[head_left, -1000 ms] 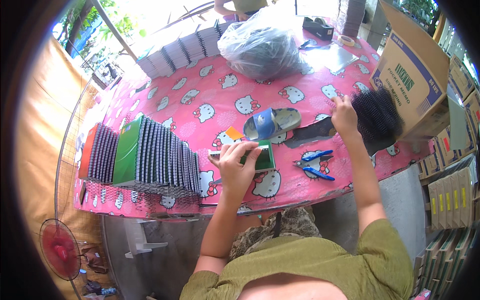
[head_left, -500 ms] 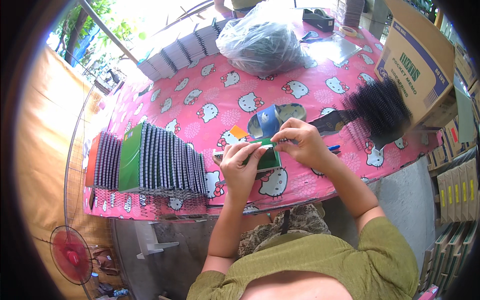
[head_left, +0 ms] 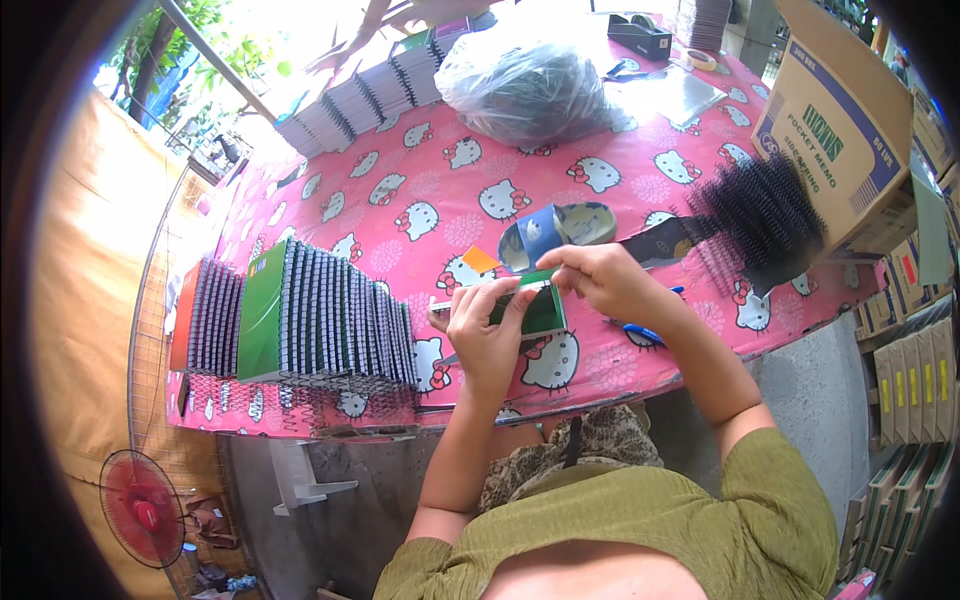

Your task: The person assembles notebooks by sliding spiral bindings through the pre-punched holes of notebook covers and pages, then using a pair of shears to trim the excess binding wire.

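My left hand (head_left: 482,328) is closed around the left part of a small green notebook (head_left: 545,314), its thumb lying over the cover. At the notebook's far edge, close to its right corner, the fingertips of my right hand (head_left: 602,280) pinch together. What sits between them is too small to make out. Just beyond the notebook lies a blue patterned slipper (head_left: 535,238), with an orange slip (head_left: 480,259) to its left. Under my right forearm, a blue-handled tool (head_left: 642,333) rests on the table.
Spiral-bound green notebooks (head_left: 262,315) and orange ones (head_left: 186,322) stand at left. Black binding coils (head_left: 765,220) lie at right beside a cardboard box (head_left: 835,130). Farther back are a plastic bag (head_left: 525,85), a notebook row (head_left: 385,88), a tape dispenser (head_left: 640,40) and a co-worker's arms.
My right hand has shifted slightly right and toward me along the notebook's edge. The blue-handled tool shows more now. Across the table, a co-worker's arms have come over the notebook row.
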{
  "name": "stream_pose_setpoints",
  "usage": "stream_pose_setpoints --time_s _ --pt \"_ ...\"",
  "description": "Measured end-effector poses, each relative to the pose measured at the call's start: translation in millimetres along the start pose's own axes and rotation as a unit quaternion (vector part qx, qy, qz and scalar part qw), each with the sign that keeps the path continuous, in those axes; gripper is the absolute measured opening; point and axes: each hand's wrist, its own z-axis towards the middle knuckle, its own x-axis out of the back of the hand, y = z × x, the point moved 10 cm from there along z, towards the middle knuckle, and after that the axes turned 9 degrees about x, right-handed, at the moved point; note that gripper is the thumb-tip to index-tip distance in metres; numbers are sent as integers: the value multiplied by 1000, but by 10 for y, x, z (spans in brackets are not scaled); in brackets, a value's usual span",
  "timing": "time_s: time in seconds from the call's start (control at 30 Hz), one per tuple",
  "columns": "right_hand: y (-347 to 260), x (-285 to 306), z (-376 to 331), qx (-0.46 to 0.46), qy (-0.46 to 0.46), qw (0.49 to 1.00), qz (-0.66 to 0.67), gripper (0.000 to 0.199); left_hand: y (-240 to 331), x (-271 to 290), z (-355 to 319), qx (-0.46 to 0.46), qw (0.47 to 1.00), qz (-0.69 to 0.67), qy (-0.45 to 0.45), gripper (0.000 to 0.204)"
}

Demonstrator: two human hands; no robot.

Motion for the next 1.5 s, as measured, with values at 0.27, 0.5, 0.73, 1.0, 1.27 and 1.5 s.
stream_pose_setpoints --time_s 0.27,0.5,0.73,1.0,1.27,1.5 --pt "-127 -21 24 53 -1 988 -143 20 -71 -28 -26 14 998 45 -32 22" --pt "-262 63 69 45 56 981 -180 17 -8 -30 19 -3 998 56 -33 26" --pt "-165 -4 86 -5 -13 986 -169 19 -113 -55 22 18 997 51 -48 27" --pt "-102 -42 54 32 -21 988 -147 23 -146 -68 32 12 998 47 -51 26" --pt "-224 -42 37 27 19 980 -196 21 -96 -70 30 18 994 84 -64 26" --pt "-285 -118 130 84 16 976 -200 16 -75 -38 65 24 995 84 -50 39"
